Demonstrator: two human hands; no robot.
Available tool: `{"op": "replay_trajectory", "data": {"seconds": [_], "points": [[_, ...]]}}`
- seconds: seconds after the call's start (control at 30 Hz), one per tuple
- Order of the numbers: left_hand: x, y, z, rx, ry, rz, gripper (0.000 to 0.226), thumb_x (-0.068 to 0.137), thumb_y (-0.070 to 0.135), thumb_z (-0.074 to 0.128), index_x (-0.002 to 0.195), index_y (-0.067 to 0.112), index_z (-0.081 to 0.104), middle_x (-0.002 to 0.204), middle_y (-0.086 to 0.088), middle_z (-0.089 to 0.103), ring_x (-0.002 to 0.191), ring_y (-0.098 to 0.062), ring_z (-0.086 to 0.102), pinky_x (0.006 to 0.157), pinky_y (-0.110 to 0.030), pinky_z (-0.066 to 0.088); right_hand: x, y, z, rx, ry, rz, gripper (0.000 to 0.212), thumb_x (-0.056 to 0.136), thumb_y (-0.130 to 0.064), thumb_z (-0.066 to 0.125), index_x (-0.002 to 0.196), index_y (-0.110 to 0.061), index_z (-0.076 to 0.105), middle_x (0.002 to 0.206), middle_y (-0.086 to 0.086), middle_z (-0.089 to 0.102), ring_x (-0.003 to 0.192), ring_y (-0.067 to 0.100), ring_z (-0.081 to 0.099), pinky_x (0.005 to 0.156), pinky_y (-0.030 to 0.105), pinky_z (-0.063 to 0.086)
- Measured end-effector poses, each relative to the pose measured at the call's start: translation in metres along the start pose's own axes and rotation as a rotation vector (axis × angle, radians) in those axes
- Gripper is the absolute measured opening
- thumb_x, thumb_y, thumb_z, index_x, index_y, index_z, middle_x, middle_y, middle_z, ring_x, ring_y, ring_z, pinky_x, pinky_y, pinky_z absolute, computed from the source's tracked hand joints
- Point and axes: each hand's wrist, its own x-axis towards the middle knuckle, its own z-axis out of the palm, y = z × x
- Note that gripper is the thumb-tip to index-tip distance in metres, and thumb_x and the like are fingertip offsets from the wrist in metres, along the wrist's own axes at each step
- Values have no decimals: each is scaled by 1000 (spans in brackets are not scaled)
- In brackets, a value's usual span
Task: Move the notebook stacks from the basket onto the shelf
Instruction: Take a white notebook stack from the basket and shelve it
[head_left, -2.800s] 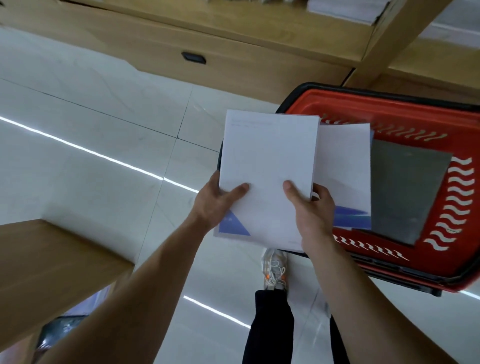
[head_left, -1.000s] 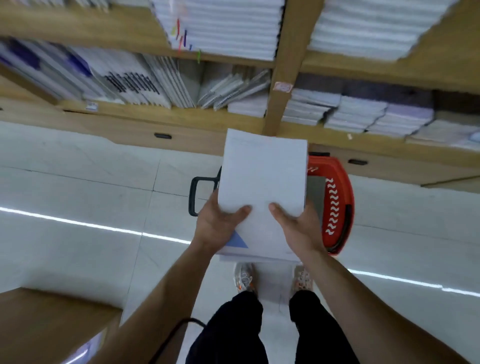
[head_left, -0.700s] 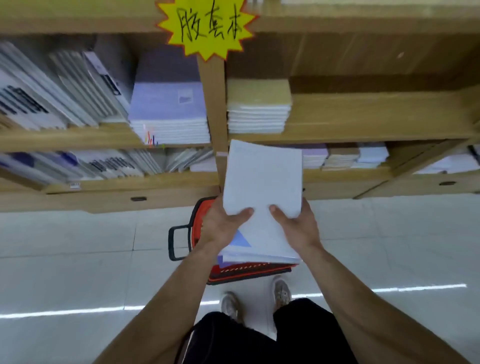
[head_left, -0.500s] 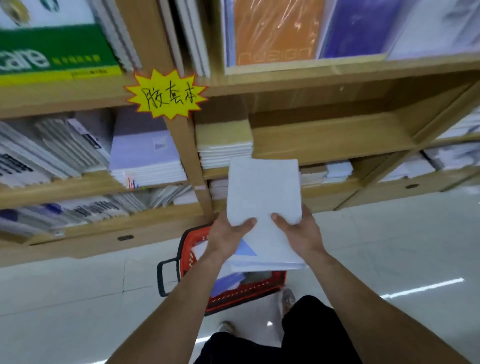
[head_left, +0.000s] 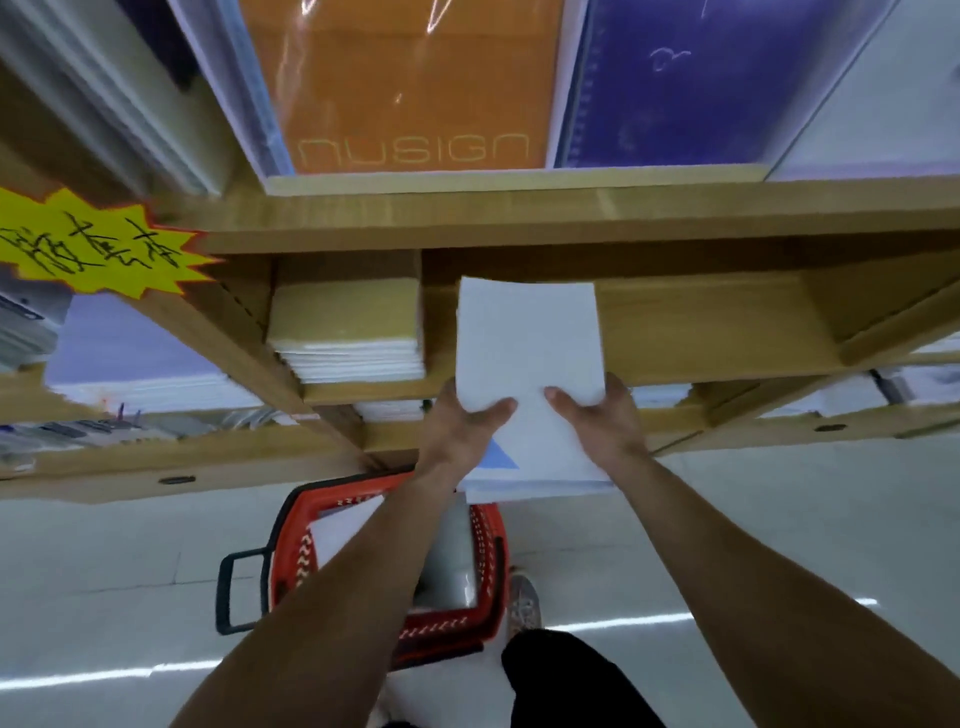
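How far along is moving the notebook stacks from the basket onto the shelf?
Done: nothing confirmable; a tan stack lies on the shelf, origin unknown. In hand: the left hand and right hand hold a white stack, its far end inside the shelf beside the tan stack. Left: set it down, then move the notebooks lying in the red basket.

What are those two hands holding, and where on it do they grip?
The left hand and right hand hold the white notebook stack by its near end, thumbs on top.

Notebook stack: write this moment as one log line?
left hand, right hand: hold notebook stack | far end over shelf | basket on floor
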Motion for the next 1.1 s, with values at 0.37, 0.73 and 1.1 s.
{"op": "replay_trajectory", "data": {"seconds": [0.37, 0.73, 1.1], "points": [[79, 32, 32, 150, 177, -124, 71, 78, 56, 78, 132, 14, 58, 128, -7, 67, 116, -31, 64, 89, -29, 49, 103, -26, 5, -185, -60, -34, 69, 77, -63, 76, 124, -16, 62, 119, 2, 71, 106, 26, 68, 73, 27, 47], [90, 5, 43, 2, 171, -29, 55, 72, 41, 85, 121, 23, 66, 108, 6, 75, 100, -19, 71, 92, -40, 58, 97, 8, 7, -157, -57, -17, 45, 87, -41, 73, 125, -21, 59, 120, -2, 70, 107, 23, 67, 82, 29, 49], [86, 1, 43, 105, 196, -14, 36, 87, 39, 75, 114, 17, 66, 94, 7, 68, 89, -16, 66, 79, -26, 48, 82, 30, 5, -1, -131, -77, 52, 94, -30, 68, 140, -24, 47, 129, -4, 62, 110, 12, 61, 90, 26, 45]]}}
